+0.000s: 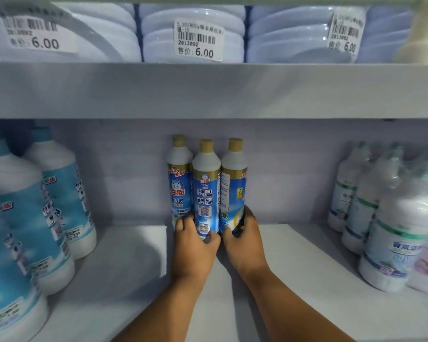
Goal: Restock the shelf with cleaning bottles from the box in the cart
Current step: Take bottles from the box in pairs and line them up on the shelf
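Three slim cleaning bottles with gold caps and blue labels stand upright side by side at the back of the white shelf [294, 262]. My left hand [195, 245] grips the base of the middle bottle [206, 183], its fingers also touching the left bottle [179, 178]. My right hand [243, 243] grips the base of the right bottle [234, 183]. Both forearms reach in from the bottom of the view. The cart and box are out of view.
Large blue-and-white bottles [23, 218] fill the shelf's left side. White bottles with green bands [400, 230] stand at the right. Above, the upper shelf [208, 90] carries stacked pale blue packs with 6.00 price tags [198, 40]. Bare shelf lies either side of my arms.
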### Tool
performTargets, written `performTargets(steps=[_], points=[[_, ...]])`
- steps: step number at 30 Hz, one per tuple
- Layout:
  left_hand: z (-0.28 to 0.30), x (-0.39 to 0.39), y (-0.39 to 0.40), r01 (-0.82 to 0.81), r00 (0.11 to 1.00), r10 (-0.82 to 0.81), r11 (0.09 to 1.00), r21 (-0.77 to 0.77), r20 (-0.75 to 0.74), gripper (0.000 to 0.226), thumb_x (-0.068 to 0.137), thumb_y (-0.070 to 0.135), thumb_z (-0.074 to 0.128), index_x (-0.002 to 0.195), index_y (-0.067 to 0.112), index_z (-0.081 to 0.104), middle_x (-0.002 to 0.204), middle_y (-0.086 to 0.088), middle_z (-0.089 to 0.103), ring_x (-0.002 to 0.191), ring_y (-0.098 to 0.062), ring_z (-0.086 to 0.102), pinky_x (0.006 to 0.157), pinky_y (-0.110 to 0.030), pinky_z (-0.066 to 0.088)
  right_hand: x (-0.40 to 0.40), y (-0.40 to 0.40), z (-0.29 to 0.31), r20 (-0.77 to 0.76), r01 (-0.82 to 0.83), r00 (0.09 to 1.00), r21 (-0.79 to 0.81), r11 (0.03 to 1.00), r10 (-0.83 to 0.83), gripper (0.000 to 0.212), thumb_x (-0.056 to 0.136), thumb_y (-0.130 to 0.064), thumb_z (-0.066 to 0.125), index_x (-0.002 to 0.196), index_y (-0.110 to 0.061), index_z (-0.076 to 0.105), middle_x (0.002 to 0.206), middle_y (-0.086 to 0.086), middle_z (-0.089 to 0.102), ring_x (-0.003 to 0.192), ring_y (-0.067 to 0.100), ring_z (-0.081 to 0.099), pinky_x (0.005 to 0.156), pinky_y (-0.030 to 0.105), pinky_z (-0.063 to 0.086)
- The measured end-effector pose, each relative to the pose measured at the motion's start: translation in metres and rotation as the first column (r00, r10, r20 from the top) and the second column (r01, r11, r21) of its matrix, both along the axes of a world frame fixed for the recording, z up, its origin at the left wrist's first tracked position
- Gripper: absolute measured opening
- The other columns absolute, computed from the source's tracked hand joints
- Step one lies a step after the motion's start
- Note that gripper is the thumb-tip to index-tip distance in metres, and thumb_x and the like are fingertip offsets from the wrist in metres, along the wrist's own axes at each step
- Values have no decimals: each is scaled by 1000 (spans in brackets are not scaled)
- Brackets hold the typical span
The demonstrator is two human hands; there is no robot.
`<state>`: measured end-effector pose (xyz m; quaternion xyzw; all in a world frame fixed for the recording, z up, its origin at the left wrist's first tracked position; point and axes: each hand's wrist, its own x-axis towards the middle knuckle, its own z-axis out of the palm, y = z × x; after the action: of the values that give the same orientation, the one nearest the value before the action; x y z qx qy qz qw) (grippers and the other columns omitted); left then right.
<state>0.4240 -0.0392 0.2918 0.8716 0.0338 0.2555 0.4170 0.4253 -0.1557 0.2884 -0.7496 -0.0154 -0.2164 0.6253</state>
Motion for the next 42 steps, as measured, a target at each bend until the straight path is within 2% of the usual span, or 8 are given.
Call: performTargets(steps=[6,11,17,25,31,34,37,42], points=[[-2,2,1,-13,1000,14,999,-39,26,49,76,33,83,115,13,61,113,-6,59,99,-24,63,80,-39,58,3,3,-5,-38,78,996,-70,994,-81,49,87,-12,70,130,-30,53,121,-10,53,108,6,60,91,23,57],[-2,2,-1,-13,998,9,998,-59,-58,43,79,34,80,110,14,57,106,-6,66,92,-22,63,66,-25,44,4,1,-5,-13,18,1000,9,1000,-18,45,89,-2,65,122,-32,56,115,-16,67,106,-2,65,87,17,57],[-4,5,1,-34,996,32,999,-22,-80,26,85,30,73,105,15,64,98,-2,73,88,-21,68,62,-17,35,12,3,-12,-13,77,997,-28,997,-77,45,88,-13,69,125,-32,54,121,-7,61,111,8,64,92,33,59],[2,5,1,-76,992,64,990,-114,-110,32,81,39,79,98,18,63,94,-1,75,90,-26,69,65,-23,39,14,1,-16,-30,106,994,-51,993,-108,41,93,-15,68,127,-31,51,121,-9,61,111,5,62,95,24,55],[2,6,-2,-143,987,143,990,9,-77,29,86,44,68,99,18,66,87,-2,76,83,-27,70,59,-23,36,15,3,-15,-63,106,992,-63,992,-110,44,93,-17,65,130,-36,51,122,-15,65,110,3,64,93,27,57],[-2,9,-1,-143,986,150,985,96,-74,30,90,45,63,102,18,68,89,-3,76,84,-27,69,58,-24,36,11,1,-11,-76,100,991,-75,992,-106,39,95,-19,65,127,-38,52,119,-20,65,107,-1,63,91,19,55],[-4,13,0,-131,988,135,990,55,-77,32,87,48,66,103,19,66,91,-3,76,86,-28,69,59,-25,40,10,1,-9,-86,100,990,-91,991,-108,37,97,-19,64,125,-39,50,113,-24,62,98,-5,61,76,3,46],[-8,14,1,-96,992,100,994,59,-73,26,89,48,66,100,24,62,95,2,76,89,-26,69,62,-24,39,11,-1,-8,-114,87,989,-81,993,-96,40,100,-20,61,137,-29,51,119,-18,63,101,-2,58,74,-1,44]])
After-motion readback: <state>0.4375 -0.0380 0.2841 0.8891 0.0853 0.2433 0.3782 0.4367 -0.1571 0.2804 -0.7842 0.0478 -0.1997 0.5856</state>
